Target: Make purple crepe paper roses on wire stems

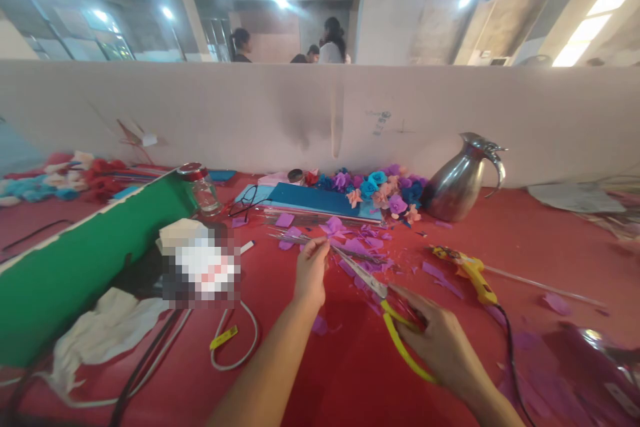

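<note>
My left hand [311,272] is closed in a pinch at the middle of the red table. A purple paper flower [334,227] shows just above its fingertips and appears held by its base; the fingers hide the grip. My right hand [443,340] is wrapped round the yellow-and-red handles of scissors [367,277]. Their metal blades point up and left, with the tips close beside my left fingertips. Under and behind the blades lie purple paper scraps [357,245] and a bundle of thin wires [295,237].
A yellow glue gun [470,270] with a black cord lies right. Behind stand a steel jug [460,180], colourful paper flowers [380,190], blue sheets [315,199] and a red-lidded jar [203,190]. A green panel [90,260], white cloth [105,327] and cables are left. People sit beyond the partition [225,113].
</note>
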Motion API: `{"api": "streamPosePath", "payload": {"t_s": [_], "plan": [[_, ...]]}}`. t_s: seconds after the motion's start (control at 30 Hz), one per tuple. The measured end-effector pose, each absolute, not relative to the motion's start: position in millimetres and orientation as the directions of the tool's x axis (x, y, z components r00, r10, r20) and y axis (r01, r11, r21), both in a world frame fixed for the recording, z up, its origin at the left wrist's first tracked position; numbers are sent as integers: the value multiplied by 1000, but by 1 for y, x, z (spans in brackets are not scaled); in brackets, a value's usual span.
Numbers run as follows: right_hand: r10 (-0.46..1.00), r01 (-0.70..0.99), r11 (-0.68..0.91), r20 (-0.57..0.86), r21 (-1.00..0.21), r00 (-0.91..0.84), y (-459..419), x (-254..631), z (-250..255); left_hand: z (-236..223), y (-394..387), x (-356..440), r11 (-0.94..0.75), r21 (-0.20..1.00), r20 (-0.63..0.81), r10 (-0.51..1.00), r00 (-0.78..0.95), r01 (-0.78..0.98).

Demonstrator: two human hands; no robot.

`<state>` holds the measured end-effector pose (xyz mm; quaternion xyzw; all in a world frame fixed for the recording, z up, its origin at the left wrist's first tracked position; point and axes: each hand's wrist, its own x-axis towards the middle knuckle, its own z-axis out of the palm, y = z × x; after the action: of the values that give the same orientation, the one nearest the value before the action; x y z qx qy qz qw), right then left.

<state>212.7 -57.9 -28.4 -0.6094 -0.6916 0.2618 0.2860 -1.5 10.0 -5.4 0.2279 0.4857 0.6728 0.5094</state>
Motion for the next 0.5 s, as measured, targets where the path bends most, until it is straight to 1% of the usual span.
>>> {"api": "streamPosePath", "payload": {"t_s": [0.13, 0.5], "plan": [[989, 677, 147, 127, -721, -80, -54, 211, -25, -4, 10, -1, 3, 890, -186, 915, -358, -457], [992, 671, 128, 98, -730, -83, -48, 207, -19, -3, 7, 1, 37, 894, -198, 926, -321, -446]]}}
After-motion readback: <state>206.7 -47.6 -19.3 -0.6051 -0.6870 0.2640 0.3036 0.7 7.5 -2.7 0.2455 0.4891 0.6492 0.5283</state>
